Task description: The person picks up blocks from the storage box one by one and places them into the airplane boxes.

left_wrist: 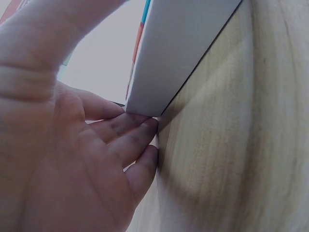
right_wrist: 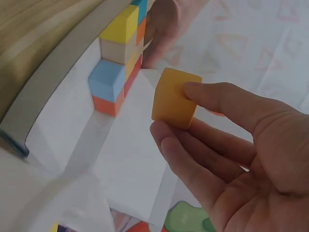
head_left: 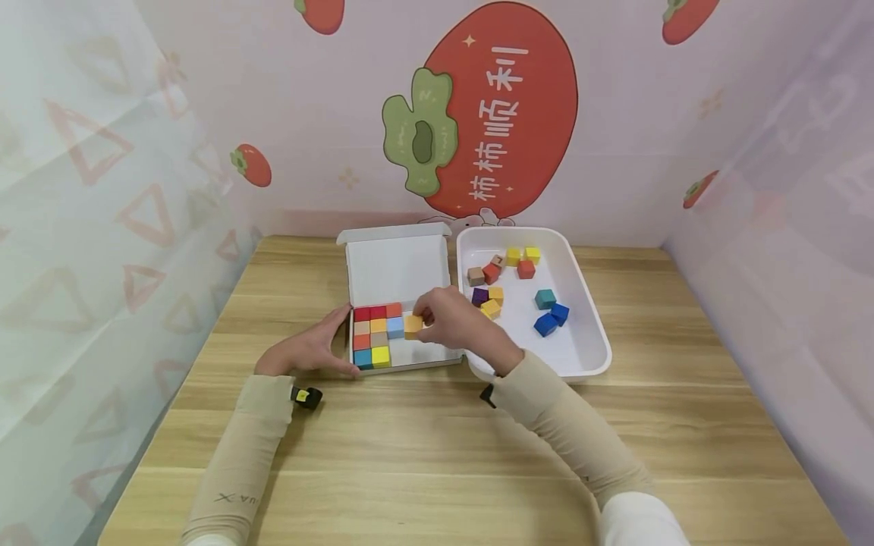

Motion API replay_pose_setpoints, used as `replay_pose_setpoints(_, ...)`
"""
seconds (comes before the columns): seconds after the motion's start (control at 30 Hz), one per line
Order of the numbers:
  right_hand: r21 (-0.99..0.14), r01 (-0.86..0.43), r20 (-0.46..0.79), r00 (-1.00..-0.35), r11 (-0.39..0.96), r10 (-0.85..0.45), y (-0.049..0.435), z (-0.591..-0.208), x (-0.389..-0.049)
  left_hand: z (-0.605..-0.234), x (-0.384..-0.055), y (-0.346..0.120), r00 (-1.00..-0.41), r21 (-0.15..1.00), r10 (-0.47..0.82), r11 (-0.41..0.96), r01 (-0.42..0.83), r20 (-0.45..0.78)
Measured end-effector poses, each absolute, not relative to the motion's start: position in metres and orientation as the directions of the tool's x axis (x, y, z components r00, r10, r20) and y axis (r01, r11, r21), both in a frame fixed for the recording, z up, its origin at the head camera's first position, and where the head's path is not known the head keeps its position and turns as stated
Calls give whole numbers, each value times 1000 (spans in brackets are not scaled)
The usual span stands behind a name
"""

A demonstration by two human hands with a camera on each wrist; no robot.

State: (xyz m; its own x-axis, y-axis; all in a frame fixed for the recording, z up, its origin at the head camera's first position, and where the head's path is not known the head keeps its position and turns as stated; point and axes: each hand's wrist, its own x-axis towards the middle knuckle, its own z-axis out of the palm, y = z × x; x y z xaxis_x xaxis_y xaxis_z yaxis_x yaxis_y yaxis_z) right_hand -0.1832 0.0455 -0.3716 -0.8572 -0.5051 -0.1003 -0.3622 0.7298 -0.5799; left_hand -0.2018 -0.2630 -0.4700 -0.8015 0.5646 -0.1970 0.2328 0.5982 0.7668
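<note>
My right hand [head_left: 454, 315] pinches an orange-yellow cube [right_wrist: 176, 96] between thumb and fingers, holding it above the white box's inside. The open cardboard box [head_left: 423, 350] has its lid [head_left: 396, 269] tilted up at the back. Coloured cubes fill its left part: red ones [head_left: 369, 312] at the back, a light blue one [right_wrist: 107, 79] and a yellow one [head_left: 379, 356] at the front. Spanning the box's left end, my left hand [head_left: 310, 349] holds it, thumb by the front corner and fingers by the back corner. In the left wrist view, its fingertips touch the box wall [left_wrist: 166, 53].
Right beside the box stands a white plastic tray [head_left: 594, 334]. Loose cubes lie in it, among them blue [head_left: 546, 324], teal [head_left: 545, 299], red [head_left: 526, 269], yellow [head_left: 532, 255] and purple [head_left: 480, 296]. A printed wall hanging [head_left: 307, 189] closes off the wooden table's [head_left: 410, 455] far side.
</note>
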Motion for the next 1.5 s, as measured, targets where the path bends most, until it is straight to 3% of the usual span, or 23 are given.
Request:
replay_pose_setpoints(0.33, -570, -362, -108, -857, 738, -504, 14, -407, -189, -473, -202, -262, -798, 773, 564, 597, 214, -215)
replay_pose_setpoints(0.73, -613, -348, -24, -889, 710, -457, 3, -430, -187, -472, -202, -264, -798, 758, 567, 608, 236, -206)
replay_pose_setpoints(1.03, -526, -333, -29, -913, 782, -408, -6, -437, -187, -472, -202, -267, -802, 738, 555, 632, 236, -219)
replay_pose_setpoints(1.23, -495, -349, -41, -905, 796, -423, -1, -424, -181, -474, -203, -266, -802, 742, 556, 628, 233, -219)
replay_pose_setpoints(1.5, -524, -383, -6, -892, 761, -453, 45, -366, -180, -475, -206, -265, -798, 741, 565, 625, 247, -210)
